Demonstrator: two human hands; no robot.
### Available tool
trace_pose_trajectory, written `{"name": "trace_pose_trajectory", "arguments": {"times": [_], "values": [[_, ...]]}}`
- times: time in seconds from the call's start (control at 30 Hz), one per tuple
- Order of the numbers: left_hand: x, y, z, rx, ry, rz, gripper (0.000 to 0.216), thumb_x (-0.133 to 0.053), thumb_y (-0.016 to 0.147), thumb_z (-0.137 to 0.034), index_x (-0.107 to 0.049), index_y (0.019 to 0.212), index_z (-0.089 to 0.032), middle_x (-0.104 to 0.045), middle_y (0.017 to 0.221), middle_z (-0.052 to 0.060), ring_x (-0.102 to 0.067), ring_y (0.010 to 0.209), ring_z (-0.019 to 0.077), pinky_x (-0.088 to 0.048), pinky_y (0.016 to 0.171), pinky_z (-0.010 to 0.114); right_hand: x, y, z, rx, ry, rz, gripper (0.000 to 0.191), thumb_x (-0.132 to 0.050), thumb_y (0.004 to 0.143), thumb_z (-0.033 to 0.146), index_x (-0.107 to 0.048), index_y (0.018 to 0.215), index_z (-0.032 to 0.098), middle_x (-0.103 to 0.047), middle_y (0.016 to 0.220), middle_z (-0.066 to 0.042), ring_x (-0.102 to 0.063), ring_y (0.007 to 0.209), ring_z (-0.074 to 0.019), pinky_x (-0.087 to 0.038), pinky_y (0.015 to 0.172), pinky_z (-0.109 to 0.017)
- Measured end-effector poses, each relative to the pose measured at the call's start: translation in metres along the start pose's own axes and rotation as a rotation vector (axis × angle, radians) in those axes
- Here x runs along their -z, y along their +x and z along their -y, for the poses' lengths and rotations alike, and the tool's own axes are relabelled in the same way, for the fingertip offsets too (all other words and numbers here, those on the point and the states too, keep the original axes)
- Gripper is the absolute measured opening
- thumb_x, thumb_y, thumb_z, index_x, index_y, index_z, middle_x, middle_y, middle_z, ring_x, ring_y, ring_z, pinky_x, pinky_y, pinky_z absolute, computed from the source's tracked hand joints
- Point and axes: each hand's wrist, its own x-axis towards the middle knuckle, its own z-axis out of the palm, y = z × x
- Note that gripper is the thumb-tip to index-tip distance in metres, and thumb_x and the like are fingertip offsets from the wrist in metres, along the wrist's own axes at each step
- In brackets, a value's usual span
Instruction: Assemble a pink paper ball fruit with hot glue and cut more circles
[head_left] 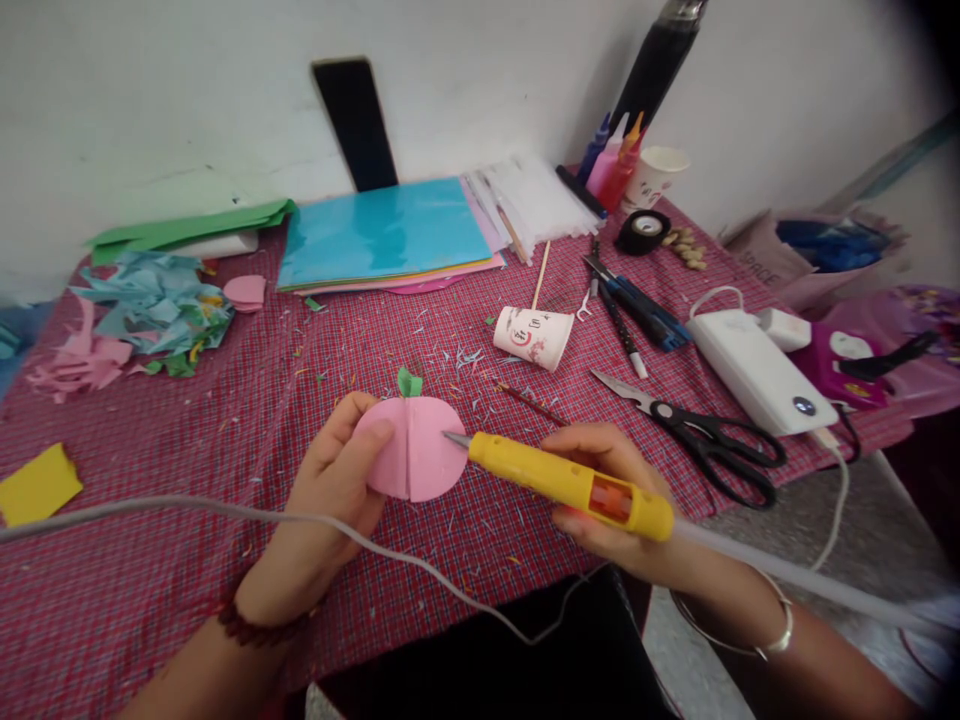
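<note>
Between the thumb and fingers of my left hand (337, 480) is a pink paper fruit cutout (437, 455). It has a fold down its middle and a small green paper leaf (409, 382) at its top. My right hand (611, 480) grips a yellow hot glue gun (536, 470) with a long glue stick (787, 570) coming out of its back. The gun's metal nozzle points at the right half of the cutout; whether it touches the paper I cannot tell.
A paper cup (534, 337) lies on its side beyond the hands. Scissors (697, 430), a blue cutter (645, 305) and a white power bank (761, 370) lie to the right. Paper scraps (161, 305) are heaped at left. A grey cord (300, 517) crosses in front of my left wrist.
</note>
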Motion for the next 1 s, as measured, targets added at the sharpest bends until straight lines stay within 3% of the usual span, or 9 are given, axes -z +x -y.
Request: {"name": "trace_pose_trajectory", "arguments": {"times": [0.33,0.43,0.6,1.0], "values": [[-0.002,0.000,-0.003,0.009,-0.054,-0.048,0.018,-0.072,0.068,-0.021,-0.055,0.071,-0.017,-0.055,0.065,-0.002,-0.048,0.055,0.0069,-0.043,0.048,0.015,0.001,-0.004,0.000,0.019,-0.109,0.033,0.045,-0.074,0.080,0.029,-0.053,0.120,0.034,-0.061,0.099,0.000,-0.062,0.083,-0.0131,-0.049,0.067,-0.023],[-0.002,0.001,-0.003,0.006,-0.063,-0.062,0.020,-0.074,0.065,-0.021,-0.056,0.073,-0.017,-0.058,0.067,-0.002,-0.050,0.056,0.0073,-0.045,0.049,0.015,0.001,-0.004,0.000,-0.017,-0.032,0.069,0.046,-0.073,0.081,0.028,-0.052,0.121,0.034,-0.061,0.100,0.000,-0.062,0.083,-0.0136,-0.050,0.068,-0.023],[-0.002,0.000,-0.001,-0.026,-0.022,-0.028,0.023,-0.074,0.067,-0.025,-0.053,0.070,-0.017,-0.055,0.063,-0.002,-0.047,0.054,0.0067,-0.041,0.047,0.015,0.000,0.005,-0.001,0.009,0.123,0.002,0.042,-0.070,0.084,0.026,-0.051,0.121,0.033,-0.061,0.092,0.001,-0.059,0.076,-0.0113,-0.049,0.067,-0.022],[-0.006,0.000,-0.002,0.016,-0.048,-0.081,0.015,-0.067,0.072,-0.021,-0.054,0.076,-0.017,-0.055,0.071,-0.001,-0.049,0.059,0.0091,-0.042,0.051,0.019,-0.003,0.000,-0.003,-0.048,0.042,0.070,0.043,-0.071,0.082,0.027,-0.052,0.121,0.032,-0.062,0.097,0.000,-0.061,0.080,-0.0129,-0.050,0.068,-0.024]]}}
